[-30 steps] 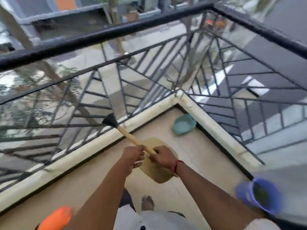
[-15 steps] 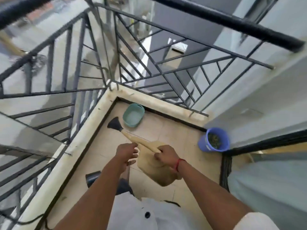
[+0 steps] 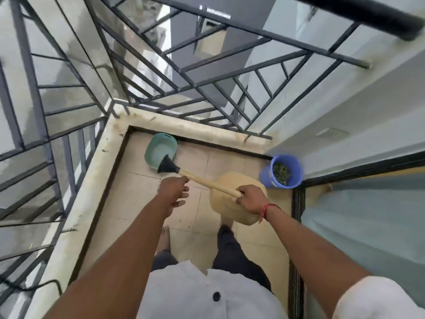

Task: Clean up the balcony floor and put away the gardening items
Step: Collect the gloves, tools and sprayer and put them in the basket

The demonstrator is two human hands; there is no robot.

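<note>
My right hand point(image 3: 250, 201) is closed on a beige watering can point(image 3: 232, 210), gripping where its long spout point(image 3: 207, 183) meets the body. The spout points up-left and ends in a black rose head point(image 3: 166, 165), which hangs over the near edge of a teal basin point(image 3: 158, 148) in the balcony's far corner. Just under the spout, my left hand point(image 3: 174, 192) has loosely curled fingers and holds nothing. A blue bucket point(image 3: 281, 171) with green plant scraps inside stands on the floor to the right, against the wall.
Black metal railing point(image 3: 207, 72) on a pale kerb point(image 3: 96, 171) bounds the beige tiled floor point(image 3: 138, 203) on the left and far sides. A dark door frame point(image 3: 296, 226) and pale curtain point(image 3: 358, 226) are on the right. My bare feet stand below the can.
My view has swung right, from the railing to the corner and wall. My left hand has come off the spout. The can has moved with me toward the basin and bucket.
</note>
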